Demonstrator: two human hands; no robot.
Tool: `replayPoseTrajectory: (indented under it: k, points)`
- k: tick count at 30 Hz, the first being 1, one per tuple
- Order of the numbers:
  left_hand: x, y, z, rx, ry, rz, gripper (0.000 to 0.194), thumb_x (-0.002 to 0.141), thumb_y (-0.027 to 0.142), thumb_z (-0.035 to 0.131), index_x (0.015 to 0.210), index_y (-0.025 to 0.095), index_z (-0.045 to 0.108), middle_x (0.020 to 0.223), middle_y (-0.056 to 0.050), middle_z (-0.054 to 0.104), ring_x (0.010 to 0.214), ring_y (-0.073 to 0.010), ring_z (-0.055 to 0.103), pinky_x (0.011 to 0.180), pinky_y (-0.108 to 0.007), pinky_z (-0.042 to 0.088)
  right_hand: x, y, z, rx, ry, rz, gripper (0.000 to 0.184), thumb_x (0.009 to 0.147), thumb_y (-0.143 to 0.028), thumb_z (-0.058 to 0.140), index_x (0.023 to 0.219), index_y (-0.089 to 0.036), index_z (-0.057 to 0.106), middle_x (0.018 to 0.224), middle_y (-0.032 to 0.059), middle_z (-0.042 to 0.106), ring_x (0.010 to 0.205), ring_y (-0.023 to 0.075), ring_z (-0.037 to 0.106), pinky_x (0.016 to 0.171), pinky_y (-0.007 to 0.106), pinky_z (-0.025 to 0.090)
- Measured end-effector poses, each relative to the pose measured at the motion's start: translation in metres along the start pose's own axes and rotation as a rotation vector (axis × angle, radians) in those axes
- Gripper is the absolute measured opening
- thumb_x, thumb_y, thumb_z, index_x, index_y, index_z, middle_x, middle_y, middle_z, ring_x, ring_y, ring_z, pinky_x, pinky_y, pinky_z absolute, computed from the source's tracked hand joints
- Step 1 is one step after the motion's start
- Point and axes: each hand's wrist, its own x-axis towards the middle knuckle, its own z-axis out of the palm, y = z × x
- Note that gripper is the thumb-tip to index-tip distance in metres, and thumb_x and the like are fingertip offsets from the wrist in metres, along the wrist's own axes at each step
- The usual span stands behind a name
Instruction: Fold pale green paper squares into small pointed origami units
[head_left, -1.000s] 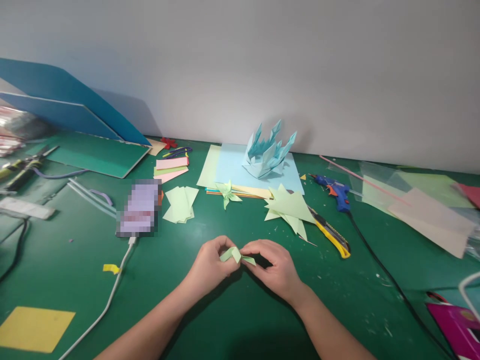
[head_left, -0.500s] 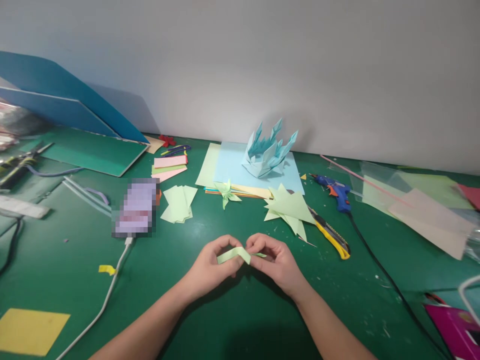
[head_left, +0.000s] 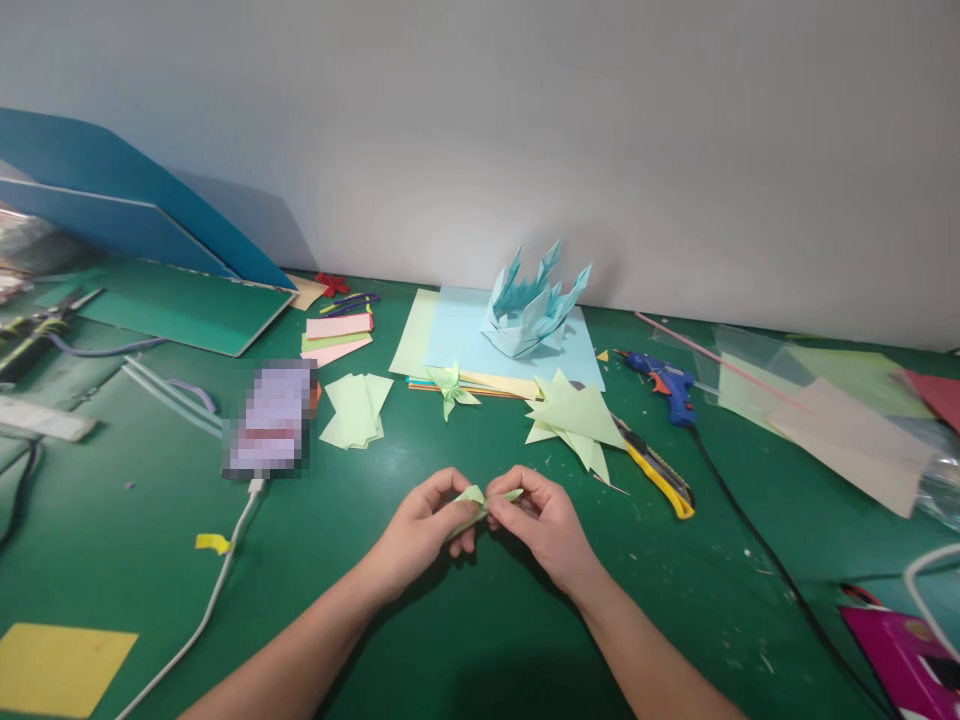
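My left hand [head_left: 426, 528] is closed on a small piece of folded light-green paper [head_left: 470, 497], thumb on top and fingers beneath. My right hand [head_left: 541, 517] pinches the same paper's other side, and a pointed tip of it shows above the right thumb. Both hands hover low over the green table, fingertips nearly meeting. Beyond them lies a folded pale-green paper flower [head_left: 450, 389]. A pile of green paper pieces [head_left: 577, 415] is to the right of it, and a stack of small green paper slips [head_left: 356, 410] to the left.
A light-blue folded paper crown shape [head_left: 531, 310] stands on paper sheets [head_left: 442, 350] by the wall. On the right are a yellow utility knife [head_left: 660, 478] and a blue glue gun [head_left: 667, 385] with a black cord. A blurred-out phone [head_left: 274, 415] with a white cable lies left.
The paper has been turned and folded over between my fingers; its strip showed longer half a second ago. My right fingers have shifted their pinch, and a tip now points up to the right.
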Motion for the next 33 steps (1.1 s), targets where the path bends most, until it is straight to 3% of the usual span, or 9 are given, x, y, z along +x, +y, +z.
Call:
replayPoseTrajectory:
  k: [12, 22, 33]
  points:
    - [0.0001, 0.0024, -0.0001, 0.089, -0.013, -0.024, 0.032, 0.065, 0.041, 0.069, 0.075, 0.016, 0.053, 0.050, 0.005, 0.055, 0.043, -0.0074, 0.048, 0.047, -0.020, 0.037, 0.0011, 0.0005, -0.0013, -0.064, 0.025, -0.050, 0.020, 0.068, -0.033, 0.068, 0.063, -0.018, 0.056, 0.056, -0.0039, 0.056, 0.052, 0.0089, 0.049, 0.051, 0.021, 0.040]
    - [0.0030, 0.0046, -0.0026, 0.103, -0.013, -0.043, 0.031, 0.066, 0.042, 0.068, 0.067, 0.015, 0.054, 0.051, 0.003, 0.057, 0.044, -0.0080, 0.051, 0.048, -0.021, 0.040, 0.0025, 0.0049, -0.0047, -0.060, 0.000, -0.022, 0.022, 0.068, -0.037, 0.071, 0.077, -0.019, 0.062, 0.060, -0.0020, 0.060, 0.055, 0.0119, 0.057, 0.057, 0.025, 0.048]
    - [0.0014, 0.0067, -0.0068, 0.103, -0.033, -0.070, 0.026, 0.068, 0.038, 0.067, 0.066, 0.014, 0.056, 0.056, 0.003, 0.057, 0.045, -0.0070, 0.050, 0.046, -0.020, 0.038, 0.0009, 0.0037, -0.0067, 0.072, -0.050, -0.075, 0.025, 0.080, -0.042, 0.060, 0.090, -0.020, 0.062, 0.065, -0.0025, 0.058, 0.057, 0.0110, 0.057, 0.062, 0.026, 0.049]
